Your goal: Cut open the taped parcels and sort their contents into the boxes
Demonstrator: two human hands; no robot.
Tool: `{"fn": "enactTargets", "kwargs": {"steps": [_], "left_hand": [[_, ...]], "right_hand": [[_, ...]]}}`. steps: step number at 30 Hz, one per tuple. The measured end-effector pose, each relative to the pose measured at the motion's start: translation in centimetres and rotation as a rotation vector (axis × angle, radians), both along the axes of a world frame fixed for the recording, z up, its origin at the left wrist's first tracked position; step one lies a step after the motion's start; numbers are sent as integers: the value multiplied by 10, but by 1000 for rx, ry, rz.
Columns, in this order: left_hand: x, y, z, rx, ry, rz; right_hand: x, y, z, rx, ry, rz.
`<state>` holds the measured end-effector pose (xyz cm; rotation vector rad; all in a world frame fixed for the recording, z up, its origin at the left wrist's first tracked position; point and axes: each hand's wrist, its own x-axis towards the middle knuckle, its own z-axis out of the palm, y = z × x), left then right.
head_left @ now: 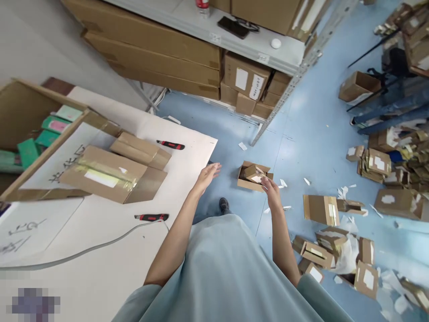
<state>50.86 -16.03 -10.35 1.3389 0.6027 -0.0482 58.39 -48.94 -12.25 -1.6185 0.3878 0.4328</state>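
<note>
1. The left hand (pixel 204 178) hung just off the edge of the white bench (pixel 189 172), its fingers extended, close together and empty.
2. The right hand (pixel 274 194) was lowered, fingers slightly bent; whether they gripped anything could not be told.
3. An open cardboard box (pixel 250 184) sat on the blue floor (pixel 221 134), beyond the right fingertips. They overlapped its edge in this view, so contact was uncertain.
4. Folded cardboard (pixel 250 171) filled the box, its lower part hidden by the walls.
5. On the bench, two red-and-black cutters (pixel 173 145) lay on either side of a taped carton (pixel 103 172).
6. At left, a large carton (pixel 70 142) holding green packages (pixel 28 153) was cut off by the frame.
7. A pixelated patch (pixel 33 305) obscured the bench's lower-left corner.
</note>
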Motion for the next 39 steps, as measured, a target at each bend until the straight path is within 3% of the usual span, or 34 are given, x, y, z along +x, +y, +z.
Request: {"fn": "enactTargets", "kwargs": {"steps": [3, 7, 10, 13, 18, 22, 26, 30, 34, 39], "left_hand": [[-31, 22, -5, 8, 44, 155], [-89, 50, -6, 14, 87, 387], [-139, 66, -6, 25, 95, 575], [-190, 77, -8, 25, 114, 746], [-265, 95, -12, 0, 134, 907], [-316, 112, -11, 3, 93, 963], [-362, 133, -5, 13, 58, 998], [-394, 160, 1, 9, 52, 1023], [-403, 190, 10, 69, 50, 1006], [-390, 224, 30, 272, 0, 966]], "right_hand": [[7, 53, -11, 19, 56, 218], [6, 146, -21, 43, 93, 612], [-12, 221, -24, 78, 98, 921], [-46, 291, -21, 103, 120, 1143], [-109, 384, -14, 97, 147, 1261], [-150, 437, -12, 11, 195, 1106], [-179, 463, -16, -67, 204, 918], [-190, 461, -23, -23, 181, 859], [-186, 445, -23, 28, 234, 865], [-178, 411, -16, 67, 238, 890]]}}
